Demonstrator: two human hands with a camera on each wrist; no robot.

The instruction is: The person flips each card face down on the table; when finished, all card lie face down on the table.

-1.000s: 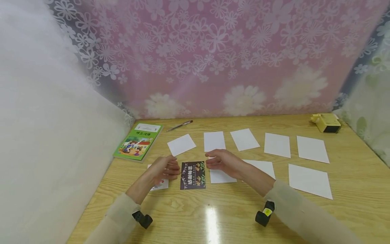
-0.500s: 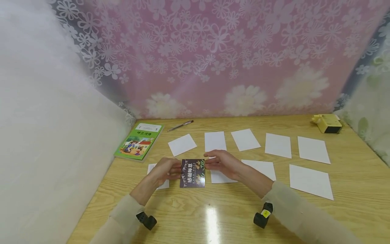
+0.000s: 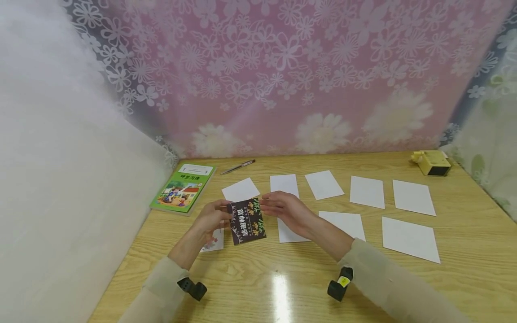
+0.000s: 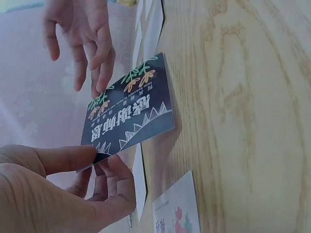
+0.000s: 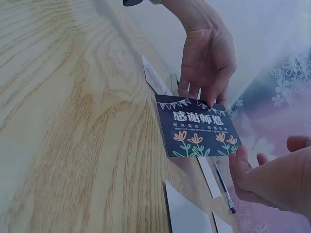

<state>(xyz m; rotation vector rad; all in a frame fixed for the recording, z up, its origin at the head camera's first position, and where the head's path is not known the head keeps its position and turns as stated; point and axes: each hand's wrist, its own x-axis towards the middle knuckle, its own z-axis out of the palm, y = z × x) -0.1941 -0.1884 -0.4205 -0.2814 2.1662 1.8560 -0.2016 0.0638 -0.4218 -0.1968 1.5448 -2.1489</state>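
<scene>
A dark greeting card (image 3: 247, 220) with white Chinese lettering and orange flowers is held up off the table, tilted. My left hand (image 3: 210, 220) pinches its left edge; in the left wrist view the thumb (image 4: 73, 158) lies on the printed face and the fingers are beneath. My right hand (image 3: 288, 211) is at the card's other edge with loosely extended fingers. In the right wrist view its fingertips (image 5: 239, 158) come very close to the card's corner; whether they touch it I cannot tell. Below my left hand lies a white card with a coloured picture (image 3: 214, 242), partly covered.
Several white cards lie on the wooden table, among them one at the back (image 3: 323, 185) and one at the right (image 3: 411, 239). A green book (image 3: 183, 188) and a pen (image 3: 238, 167) are at the back left. A yellow object (image 3: 432, 162) stands at the far right corner.
The dark card has been taken hold of by the left hand, lifted from the table, tilted and shifted slightly left. My right hand has moved left along with it.
</scene>
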